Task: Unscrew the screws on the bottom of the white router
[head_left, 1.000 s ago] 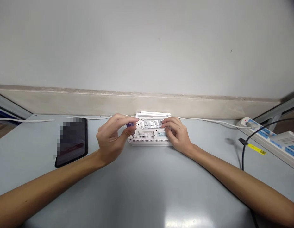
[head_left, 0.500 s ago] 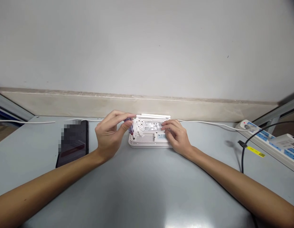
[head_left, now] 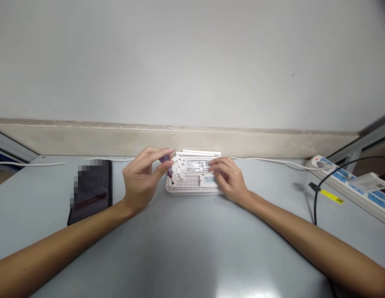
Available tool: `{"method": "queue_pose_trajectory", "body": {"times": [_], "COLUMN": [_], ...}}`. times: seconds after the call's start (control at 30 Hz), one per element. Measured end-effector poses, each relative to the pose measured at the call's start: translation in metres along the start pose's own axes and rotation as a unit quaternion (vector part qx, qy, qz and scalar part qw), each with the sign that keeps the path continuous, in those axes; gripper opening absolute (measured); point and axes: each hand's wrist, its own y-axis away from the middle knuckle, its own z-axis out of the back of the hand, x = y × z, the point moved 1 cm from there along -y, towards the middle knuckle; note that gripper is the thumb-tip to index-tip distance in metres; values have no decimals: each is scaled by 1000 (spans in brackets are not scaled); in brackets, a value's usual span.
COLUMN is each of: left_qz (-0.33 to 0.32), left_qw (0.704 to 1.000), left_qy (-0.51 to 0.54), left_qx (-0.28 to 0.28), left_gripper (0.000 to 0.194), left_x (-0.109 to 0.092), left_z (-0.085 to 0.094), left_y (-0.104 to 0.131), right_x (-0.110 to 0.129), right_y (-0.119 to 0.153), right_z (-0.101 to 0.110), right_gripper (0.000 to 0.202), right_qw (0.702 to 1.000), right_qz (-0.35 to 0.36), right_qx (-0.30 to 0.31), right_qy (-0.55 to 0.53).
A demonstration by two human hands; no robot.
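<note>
A: Position of white device (head_left: 192, 192)?
B: On the desk (head_left: 180, 240); its right end lies under the right hand (head_left: 228, 177), fingers bent over it. Whether that hand grips, cannot tell.
A: Left hand (head_left: 141, 178)?
B: Pinching purple screwdriver (head_left: 169, 171) between thumb and fingers, tip down at the device's near left corner.

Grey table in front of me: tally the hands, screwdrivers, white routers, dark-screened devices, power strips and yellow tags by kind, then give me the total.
Hands: 2, left hand and right hand
Screwdriver: 1
White router: 1
Dark-screened device: 1
Power strip: 1
Yellow tag: 1
Total: 7
</note>
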Motion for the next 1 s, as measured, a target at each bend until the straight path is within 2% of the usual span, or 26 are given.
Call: {"method": "queue_pose_trajectory", "body": {"times": [0.4,0.57,0.63,0.83,1.0], "left_qz": [45,-16,-33,17,27], "left_qw": [994,1000,999,999,998], "left_qy": [95,-6,-30,40,64], "left_qx": [38,-16,-17,15,3], "left_gripper": [24,18,19,20,20], "left_x": [-1,-6,-8,-10,-6], "left_z": [-3,-2,-1,-3,-4], "left_y": [1,-4,-5,0,0], "right_x": [0,-1,-1,0,-1], "right_y": [0,0,0,1,1], "right_z": [1,1,1,1,0], "right_gripper": [25,25,24,25,26], "right_qw": [1000,1000,1000,1000,1000], "right_qz": [5,-3,-5,-3,-2], "right_qx": [1,3,4,0,3], "right_qy": [2,2,3,3,9]}}
